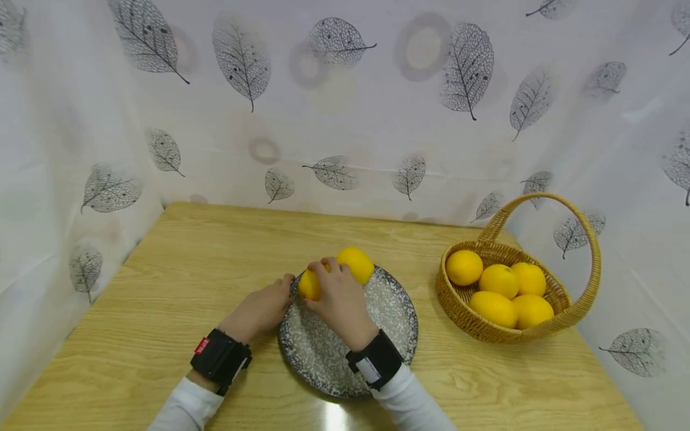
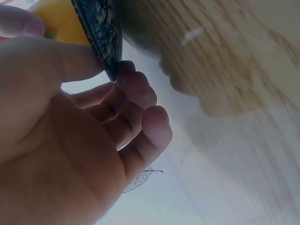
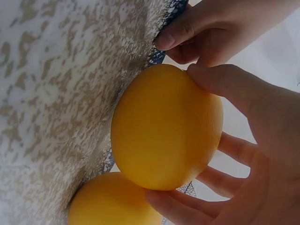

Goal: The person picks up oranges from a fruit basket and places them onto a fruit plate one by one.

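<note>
Pale fabric [image 1: 334, 126] printed with dark, netted leaves is hung at the back and down both sides of a light wood-grained table [image 1: 215, 257]. Near the middle of the table a round speckled plate [image 1: 390, 317] with a dark rim is placed.

The plate's far left edge is pinched by the left hand [image 1: 262, 310]: the thumb is laid on the upper face, and the fingertips are bent beneath the rim, as seen from the left wrist. One yellow fruit [image 3: 166, 126] is gripped by the right hand [image 1: 341, 304], with the thumb on one side and the fingers curled against the other. This fruit is held at the plate's far left, just beside the left hand; whether its underside touches the plate cannot be told.

A second yellow fruit [image 1: 356, 264] is seen at the plate's far edge, just beyond the right hand's fingers. Whether the two fruits are in contact cannot be determined.

To the right, well apart from the plate, a wicker basket [image 1: 451, 306] with an arched handle is stood on the table. Five similar fruits [image 1: 498, 281] are contained in it. Black bands [image 1: 220, 359] are worn on both wrists, below white sleeves [image 1: 188, 404].
</note>
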A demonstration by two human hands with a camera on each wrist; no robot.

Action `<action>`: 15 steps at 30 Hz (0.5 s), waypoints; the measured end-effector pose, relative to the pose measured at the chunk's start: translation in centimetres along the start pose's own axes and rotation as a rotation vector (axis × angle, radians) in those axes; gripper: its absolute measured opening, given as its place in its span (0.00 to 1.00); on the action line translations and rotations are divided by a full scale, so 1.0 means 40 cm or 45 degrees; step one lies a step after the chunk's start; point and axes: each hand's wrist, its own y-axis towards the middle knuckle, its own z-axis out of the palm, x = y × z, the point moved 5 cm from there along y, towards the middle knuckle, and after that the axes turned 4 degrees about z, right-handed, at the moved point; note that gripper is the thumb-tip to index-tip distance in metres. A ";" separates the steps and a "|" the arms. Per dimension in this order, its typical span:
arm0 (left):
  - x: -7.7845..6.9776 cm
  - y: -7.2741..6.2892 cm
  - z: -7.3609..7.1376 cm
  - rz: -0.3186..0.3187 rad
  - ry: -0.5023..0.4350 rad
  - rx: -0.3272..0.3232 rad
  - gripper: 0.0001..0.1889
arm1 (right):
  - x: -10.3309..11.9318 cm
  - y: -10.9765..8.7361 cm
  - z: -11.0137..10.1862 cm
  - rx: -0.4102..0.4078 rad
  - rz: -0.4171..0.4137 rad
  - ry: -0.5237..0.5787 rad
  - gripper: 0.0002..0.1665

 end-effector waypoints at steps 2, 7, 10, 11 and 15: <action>-0.001 0.001 -0.002 -0.002 -0.002 0.002 0.25 | 0.000 0.001 0.000 -0.002 -0.004 0.000 0.36; -0.004 -0.001 -0.006 -0.006 -0.002 0.009 0.25 | 0.001 0.001 0.002 0.001 -0.017 -0.006 0.36; -0.005 -0.002 -0.006 -0.005 -0.001 0.014 0.25 | 0.001 0.000 0.002 -0.003 -0.026 -0.025 0.36; -0.005 -0.002 -0.006 -0.005 -0.004 0.014 0.25 | 0.001 0.000 0.002 -0.011 -0.032 -0.032 0.37; -0.006 -0.003 -0.004 0.001 0.002 0.009 0.25 | 0.003 0.000 0.000 -0.033 -0.053 -0.053 0.37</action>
